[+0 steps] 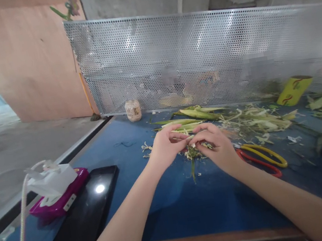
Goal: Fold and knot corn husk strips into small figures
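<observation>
A tall perforated screen (198, 48) walls off the far side of the blue table (177, 216). Over the far right spread dry shreds (254, 121), loose enough that a sweep of the right forearm could scatter them.

At near left lies a dark phone (82, 214) close to the left arm (124, 213); an elbow swung outward could shove it toward the table's near edge. Pale leaves (197, 113) are heaped just beyond the hands. A purple power strip (80, 177) stands at the phone's far end with a white charger (54, 179) on it, and a cord (23, 217) loops past the near left edge, where a passing body could catch it and drag the lot down.

The left hand (167, 142) and right hand (216, 148) meet mid-table. Scissors (264, 147) lie just beside the right wrist, red and yellow handles outward; I can't make out the blades, and a careless reach back could bump them. A yellow tube (294, 90) sits far right, a jar (133, 110) far left, both clear of the hands.

Under the fingers is a small clump (191, 152) of scraps. Smallest is the pale strip (188, 138) between the hands, pinched from both sides by the fingertips, though the right-hand contact is partly hidden. Pulled too hard, it might tear; held too lightly, it might drop into the clump.
</observation>
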`<state>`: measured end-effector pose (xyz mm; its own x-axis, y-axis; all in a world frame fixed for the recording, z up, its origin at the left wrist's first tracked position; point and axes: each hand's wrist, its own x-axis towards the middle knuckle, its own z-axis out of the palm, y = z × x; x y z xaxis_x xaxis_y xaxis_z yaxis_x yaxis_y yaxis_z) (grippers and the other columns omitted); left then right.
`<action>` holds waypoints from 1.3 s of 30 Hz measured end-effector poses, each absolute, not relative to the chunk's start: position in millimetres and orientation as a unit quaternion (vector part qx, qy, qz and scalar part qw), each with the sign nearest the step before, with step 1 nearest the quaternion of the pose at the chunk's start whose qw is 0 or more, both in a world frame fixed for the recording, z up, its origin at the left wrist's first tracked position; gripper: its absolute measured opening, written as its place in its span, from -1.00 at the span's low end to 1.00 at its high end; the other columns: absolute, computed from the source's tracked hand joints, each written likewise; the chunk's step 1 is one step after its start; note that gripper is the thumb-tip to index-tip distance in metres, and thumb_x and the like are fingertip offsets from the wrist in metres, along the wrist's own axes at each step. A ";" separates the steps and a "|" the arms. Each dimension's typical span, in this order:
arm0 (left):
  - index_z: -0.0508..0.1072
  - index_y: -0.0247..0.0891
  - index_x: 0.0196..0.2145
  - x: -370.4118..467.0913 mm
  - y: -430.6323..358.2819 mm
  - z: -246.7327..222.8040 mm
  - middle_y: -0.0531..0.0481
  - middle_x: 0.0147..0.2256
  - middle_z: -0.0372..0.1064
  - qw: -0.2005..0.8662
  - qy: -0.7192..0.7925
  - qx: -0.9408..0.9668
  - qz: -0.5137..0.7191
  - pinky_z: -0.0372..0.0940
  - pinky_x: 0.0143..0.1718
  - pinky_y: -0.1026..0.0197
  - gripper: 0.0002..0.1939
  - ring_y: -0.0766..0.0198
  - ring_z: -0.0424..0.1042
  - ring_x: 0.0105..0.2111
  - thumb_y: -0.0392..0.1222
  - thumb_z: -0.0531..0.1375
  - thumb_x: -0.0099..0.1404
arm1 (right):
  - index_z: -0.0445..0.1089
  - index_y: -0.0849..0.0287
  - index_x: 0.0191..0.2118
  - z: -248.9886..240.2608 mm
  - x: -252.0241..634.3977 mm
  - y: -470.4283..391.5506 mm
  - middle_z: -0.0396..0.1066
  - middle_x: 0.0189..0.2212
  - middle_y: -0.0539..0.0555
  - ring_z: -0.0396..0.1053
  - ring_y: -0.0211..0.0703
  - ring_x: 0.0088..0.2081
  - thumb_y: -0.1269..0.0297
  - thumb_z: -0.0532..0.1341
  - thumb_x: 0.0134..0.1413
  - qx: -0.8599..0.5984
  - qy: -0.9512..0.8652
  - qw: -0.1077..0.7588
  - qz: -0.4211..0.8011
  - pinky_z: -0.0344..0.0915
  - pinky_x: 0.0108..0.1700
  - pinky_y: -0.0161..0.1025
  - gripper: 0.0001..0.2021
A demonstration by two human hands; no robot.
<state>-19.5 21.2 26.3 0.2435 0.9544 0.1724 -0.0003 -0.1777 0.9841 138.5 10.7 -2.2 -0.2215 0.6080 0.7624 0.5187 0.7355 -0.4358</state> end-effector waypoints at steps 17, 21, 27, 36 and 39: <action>0.30 -0.30 -0.06 -21.3 23.9 20.2 -0.06 -0.39 0.47 0.395 0.377 0.678 0.493 0.37 -0.36 0.19 -0.49 0.26 0.45 -0.39 -0.20 0.26 0.00 | 0.38 0.17 -0.36 -0.5 137.7 18.7 0.43 -0.50 -0.02 0.35 -0.28 -0.49 0.23 0.31 -0.26 -0.401 -0.605 0.520 0.450 0.29 -0.39 -0.29 -0.76; 0.30 -0.29 -0.06 -21.5 24.0 19.6 -0.07 -0.39 0.47 0.373 0.391 0.687 0.486 0.36 -0.35 0.18 -0.51 0.27 0.44 -0.41 -0.21 0.25 0.01 | 0.43 0.19 -0.39 0.5 139.2 19.0 0.39 -0.57 -0.03 0.25 -0.33 -0.58 0.19 0.29 -0.22 -0.415 -0.611 0.526 0.421 0.24 -0.45 -0.30 -0.78; 0.33 -0.24 -0.09 -17.5 20.4 20.6 -0.03 -0.39 0.47 0.351 0.382 0.692 0.502 0.34 -0.36 0.22 -0.58 0.30 0.43 -0.42 -0.21 0.21 0.05 | 0.43 0.20 -0.40 2.0 138.1 17.5 0.37 -0.58 -0.02 0.20 -0.33 -0.59 0.17 0.22 -0.13 -0.429 -0.633 0.517 0.385 0.20 -0.48 -0.30 -0.79; 0.34 -0.21 -0.10 -14.7 17.5 18.0 0.02 -0.42 0.46 0.318 0.395 0.699 0.504 0.33 -0.37 0.26 -0.62 0.33 0.42 -0.44 -0.24 0.18 0.07 | 0.41 0.19 -0.54 2.3 142.1 18.0 0.35 -0.61 -0.03 0.15 -0.34 -0.61 0.17 0.25 -0.20 -0.467 -0.643 0.502 0.341 0.11 -0.54 -0.34 -0.82; 0.35 -0.22 -0.11 -14.8 18.8 16.9 0.02 -0.43 0.46 0.316 0.395 0.701 0.502 0.33 -0.36 0.26 -0.63 0.32 0.42 -0.44 -0.25 0.18 0.07 | 0.41 0.18 -0.55 1.2 143.5 19.9 0.34 -0.63 -0.05 0.13 -0.36 -0.62 0.18 0.29 -0.27 -0.463 -0.628 0.515 0.356 0.11 -0.54 -0.34 -0.83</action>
